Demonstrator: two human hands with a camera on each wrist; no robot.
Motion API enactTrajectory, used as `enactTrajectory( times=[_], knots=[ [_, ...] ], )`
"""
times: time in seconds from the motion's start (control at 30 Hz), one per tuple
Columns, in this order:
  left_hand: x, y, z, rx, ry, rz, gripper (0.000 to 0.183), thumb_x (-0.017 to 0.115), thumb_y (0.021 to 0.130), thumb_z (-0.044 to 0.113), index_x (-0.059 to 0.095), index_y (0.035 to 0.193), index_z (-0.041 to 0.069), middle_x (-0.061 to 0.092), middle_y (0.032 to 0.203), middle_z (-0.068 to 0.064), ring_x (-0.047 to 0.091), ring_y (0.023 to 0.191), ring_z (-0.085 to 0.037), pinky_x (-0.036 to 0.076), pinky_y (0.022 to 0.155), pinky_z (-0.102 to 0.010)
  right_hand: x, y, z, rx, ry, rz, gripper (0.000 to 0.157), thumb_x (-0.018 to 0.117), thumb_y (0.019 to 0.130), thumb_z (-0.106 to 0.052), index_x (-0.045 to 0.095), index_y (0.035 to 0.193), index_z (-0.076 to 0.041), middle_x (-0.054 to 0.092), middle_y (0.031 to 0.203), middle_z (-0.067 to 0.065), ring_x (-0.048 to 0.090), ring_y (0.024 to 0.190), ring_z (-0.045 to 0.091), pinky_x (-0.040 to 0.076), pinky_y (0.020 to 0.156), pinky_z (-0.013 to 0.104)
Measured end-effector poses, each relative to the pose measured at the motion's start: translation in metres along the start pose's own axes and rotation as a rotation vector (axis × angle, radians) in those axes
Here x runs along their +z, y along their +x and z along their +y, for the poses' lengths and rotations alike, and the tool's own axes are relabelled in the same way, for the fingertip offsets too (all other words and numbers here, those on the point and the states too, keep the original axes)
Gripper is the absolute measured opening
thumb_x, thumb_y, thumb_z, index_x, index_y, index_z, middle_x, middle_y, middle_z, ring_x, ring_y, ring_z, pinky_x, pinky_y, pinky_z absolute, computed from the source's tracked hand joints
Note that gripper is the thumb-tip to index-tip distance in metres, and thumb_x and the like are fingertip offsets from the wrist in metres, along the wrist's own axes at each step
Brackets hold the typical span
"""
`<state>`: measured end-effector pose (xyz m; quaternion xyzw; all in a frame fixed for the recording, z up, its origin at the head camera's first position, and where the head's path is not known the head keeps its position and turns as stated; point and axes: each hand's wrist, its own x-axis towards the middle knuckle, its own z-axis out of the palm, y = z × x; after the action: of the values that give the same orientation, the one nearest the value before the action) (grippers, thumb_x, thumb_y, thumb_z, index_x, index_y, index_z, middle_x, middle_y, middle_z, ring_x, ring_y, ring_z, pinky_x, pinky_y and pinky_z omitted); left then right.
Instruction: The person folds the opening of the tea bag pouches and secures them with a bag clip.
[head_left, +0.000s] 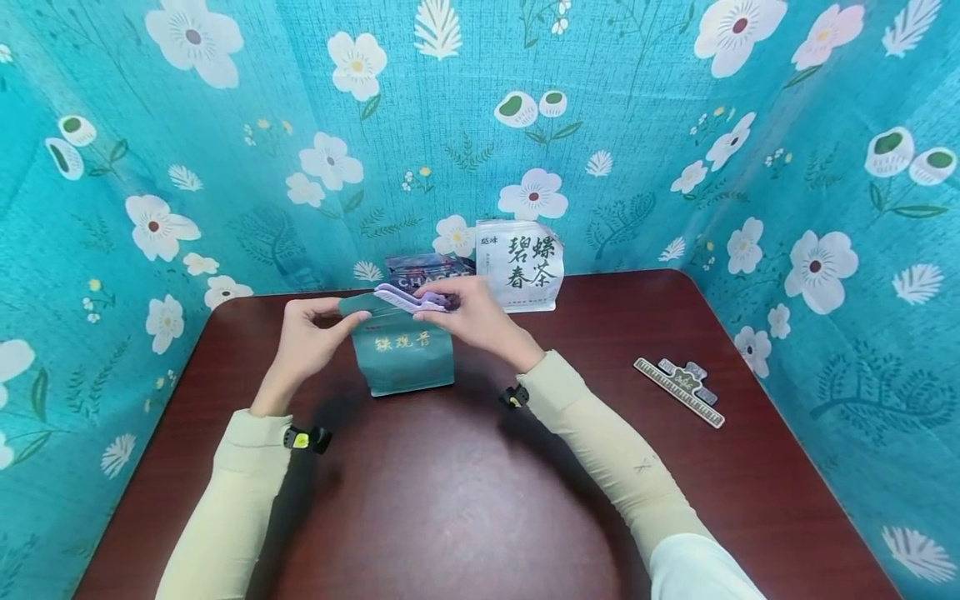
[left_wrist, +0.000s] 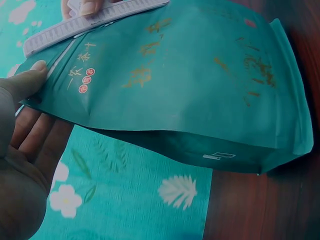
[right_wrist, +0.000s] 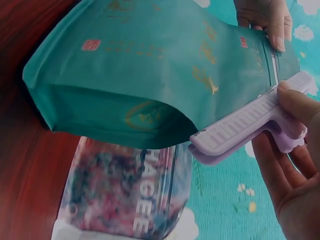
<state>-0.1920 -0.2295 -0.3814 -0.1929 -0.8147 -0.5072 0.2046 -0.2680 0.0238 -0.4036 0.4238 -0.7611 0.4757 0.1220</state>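
Note:
A green tea pouch (head_left: 405,362) with gold characters stands near the back of the table. My left hand (head_left: 307,340) pinches its top left corner, thumb in front and fingers behind. In my right hand (head_left: 486,317) is a purple sealing clip (head_left: 401,300), pinched between thumb and fingers. The clip's long bar (left_wrist: 100,25) lies slantwise across the pouch's upper part, at the right side of its top edge. In the right wrist view the pouch's side (right_wrist: 145,117) bulges out near the clip (right_wrist: 240,122). Whether the clip clamps the pouch I cannot tell.
Behind the green pouch stands a dark, colourful pouch (right_wrist: 130,187), partly hidden. To its right is a white tea bag (head_left: 517,267) with black characters. A second clip (head_left: 681,390), grey and pale, lies on the right of the dark red table (head_left: 465,500). Flowered cloth (head_left: 420,142) surrounds the table.

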Motion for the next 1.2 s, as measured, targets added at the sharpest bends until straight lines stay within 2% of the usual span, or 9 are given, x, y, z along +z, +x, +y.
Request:
enactTrajectory(
  times=[0.17, 0.27, 0.47, 0.57, 0.63, 0.77, 0.93, 1.07, 1.2],
  knots=[
    [-0.018, -0.006, -0.001, -0.016, 0.043, 0.035, 0.022, 0.077, 0.084, -0.009, 0.063, 0.067, -0.006, 0.037, 0.053, -0.013, 0.033, 0.05, -0.016, 0.031, 0.049, -0.028, 0.016, 0.012, -0.005, -0.012, 0.026, -0.034, 0.027, 0.084, 0.084, -0.016, 0.077, 0.108, -0.005, 0.073, 0.088, 0.004, 0.053, 0.064, 0.006, 0.044, 0.056, 0.022],
    [-0.027, -0.009, -0.002, -0.014, 0.067, 0.05, 0.015, 0.077, 0.084, -0.01, 0.067, 0.072, -0.007, 0.042, 0.053, -0.014, 0.035, 0.05, -0.014, 0.031, 0.048, -0.028, 0.024, 0.017, -0.008, 0.001, 0.049, -0.057, 0.028, 0.084, 0.085, -0.016, 0.077, 0.109, -0.005, 0.073, 0.089, 0.004, 0.053, 0.065, 0.006, 0.044, 0.056, 0.022],
    [-0.039, -0.015, -0.007, -0.024, 0.095, 0.08, 0.009, 0.077, 0.083, -0.01, 0.071, 0.076, -0.01, 0.043, 0.053, -0.012, 0.034, 0.049, -0.012, 0.03, 0.047, -0.026, 0.037, 0.027, -0.011, 0.014, 0.083, -0.109, 0.027, 0.082, 0.087, -0.017, 0.077, 0.11, -0.006, 0.073, 0.092, 0.004, 0.057, 0.067, 0.007, 0.049, 0.057, 0.022],
    [-0.044, -0.016, -0.009, -0.035, 0.1, 0.094, 0.005, 0.077, 0.084, -0.01, 0.073, 0.081, -0.011, 0.049, 0.053, -0.005, 0.034, 0.048, -0.012, 0.03, 0.046, -0.025, 0.041, 0.032, -0.012, 0.009, 0.077, -0.119, 0.026, 0.082, 0.087, -0.017, 0.077, 0.111, -0.006, 0.073, 0.092, 0.002, 0.056, 0.067, 0.008, 0.047, 0.056, 0.022],
    [-0.047, -0.017, -0.01, -0.05, 0.097, 0.109, 0.004, 0.077, 0.084, -0.009, 0.074, 0.083, -0.012, 0.056, 0.057, 0.005, 0.036, 0.049, -0.01, 0.03, 0.046, -0.024, 0.044, 0.035, -0.012, 0.009, 0.072, -0.122, 0.026, 0.082, 0.087, -0.017, 0.077, 0.111, -0.007, 0.073, 0.093, 0.001, 0.056, 0.069, 0.009, 0.046, 0.057, 0.022],
    [-0.052, -0.02, -0.012, -0.07, 0.098, 0.134, 0.011, 0.077, 0.084, -0.009, 0.075, 0.094, -0.013, 0.067, 0.073, 0.021, 0.042, 0.052, -0.007, 0.03, 0.046, -0.023, 0.051, 0.04, -0.012, 0.009, 0.061, -0.132, 0.026, 0.081, 0.088, -0.018, 0.077, 0.111, -0.007, 0.074, 0.094, 0.001, 0.056, 0.071, 0.009, 0.045, 0.059, 0.02],
    [-0.058, -0.022, -0.015, -0.051, 0.084, 0.152, 0.012, 0.075, 0.084, -0.011, 0.075, 0.095, -0.015, 0.068, 0.072, 0.017, 0.04, 0.05, -0.007, 0.028, 0.046, -0.024, 0.06, 0.045, -0.013, -0.001, 0.056, -0.125, 0.027, 0.081, 0.088, -0.019, 0.077, 0.113, -0.007, 0.074, 0.093, 0.001, 0.052, 0.065, 0.007, 0.041, 0.056, 0.021],
    [-0.063, -0.024, -0.019, -0.06, 0.078, 0.184, 0.015, 0.075, 0.085, -0.01, 0.074, 0.098, -0.016, 0.07, 0.078, 0.023, 0.042, 0.052, -0.006, 0.028, 0.046, -0.024, 0.068, 0.049, -0.015, -0.003, 0.044, -0.127, 0.029, 0.08, 0.088, -0.02, 0.077, 0.114, -0.007, 0.075, 0.096, 0.001, 0.052, 0.065, 0.007, 0.041, 0.057, 0.02],
    [-0.07, -0.025, -0.022, -0.067, 0.075, 0.21, 0.016, 0.074, 0.086, -0.008, 0.073, 0.1, -0.017, 0.069, 0.077, 0.023, 0.04, 0.051, -0.005, 0.027, 0.046, -0.023, 0.075, 0.058, -0.019, 0.055, 0.022, -0.163, 0.031, 0.08, 0.089, -0.023, 0.077, 0.117, -0.01, 0.076, 0.1, 0.0, 0.054, 0.07, 0.008, 0.041, 0.06, 0.02]
  ],
)
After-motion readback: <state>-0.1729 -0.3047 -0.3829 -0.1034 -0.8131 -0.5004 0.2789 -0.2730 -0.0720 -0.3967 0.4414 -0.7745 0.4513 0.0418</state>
